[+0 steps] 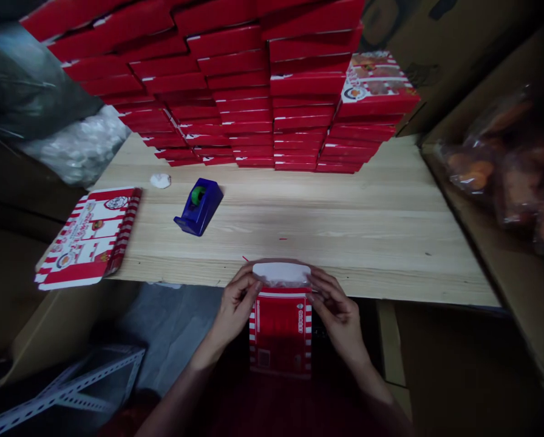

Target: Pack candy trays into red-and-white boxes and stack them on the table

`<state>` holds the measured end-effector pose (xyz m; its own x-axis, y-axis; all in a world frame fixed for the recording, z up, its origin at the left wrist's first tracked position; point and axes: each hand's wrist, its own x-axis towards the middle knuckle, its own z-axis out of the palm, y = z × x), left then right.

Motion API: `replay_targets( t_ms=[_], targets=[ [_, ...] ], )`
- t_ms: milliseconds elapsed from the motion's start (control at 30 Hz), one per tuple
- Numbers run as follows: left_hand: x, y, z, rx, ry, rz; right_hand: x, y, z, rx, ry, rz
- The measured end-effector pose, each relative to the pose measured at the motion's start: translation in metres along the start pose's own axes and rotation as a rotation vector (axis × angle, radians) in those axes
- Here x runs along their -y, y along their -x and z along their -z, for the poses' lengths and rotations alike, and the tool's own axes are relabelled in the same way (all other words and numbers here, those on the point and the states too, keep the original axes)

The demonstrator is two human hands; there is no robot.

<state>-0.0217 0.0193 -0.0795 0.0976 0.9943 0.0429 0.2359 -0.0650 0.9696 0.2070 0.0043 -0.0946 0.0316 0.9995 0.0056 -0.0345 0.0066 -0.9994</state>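
Head view: I see the left hand (233,308) and right hand (339,317), fingers closed on either side of the red printed carton (280,334), its long axis running toward the body.

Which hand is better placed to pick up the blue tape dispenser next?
Probably the left hand: it's on the same side as the blue tape dispenser. The right hand is farther away, and both are holding the red and white box.

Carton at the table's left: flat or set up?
Flat: the red-and-white printed carton lies low on the wooden table, printed panels facing up, overhanging the edge, not set up as a box.
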Motion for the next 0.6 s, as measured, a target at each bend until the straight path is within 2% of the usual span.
replay_targets(
  t_ms=[133, 300, 433, 600],
  targets=[
    [0.0, 0.004, -0.005, -0.04, 0.07, 0.026, 0.001, -0.004, 0.0, -0.023, -0.11, -0.038],
    [0.001, 0.009, -0.008, -0.08, 0.094, 0.064, 0.005, -0.008, 0.0, 0.017, 0.007, -0.012],
    [0.001, 0.009, -0.009, -0.059, 0.112, 0.092, 0.008, -0.009, -0.003, 0.054, 0.01, -0.075],
    [-0.002, 0.007, -0.017, -0.117, 0.08, 0.027, 0.015, -0.016, 0.005, 0.107, -0.003, -0.143]
  ],
)
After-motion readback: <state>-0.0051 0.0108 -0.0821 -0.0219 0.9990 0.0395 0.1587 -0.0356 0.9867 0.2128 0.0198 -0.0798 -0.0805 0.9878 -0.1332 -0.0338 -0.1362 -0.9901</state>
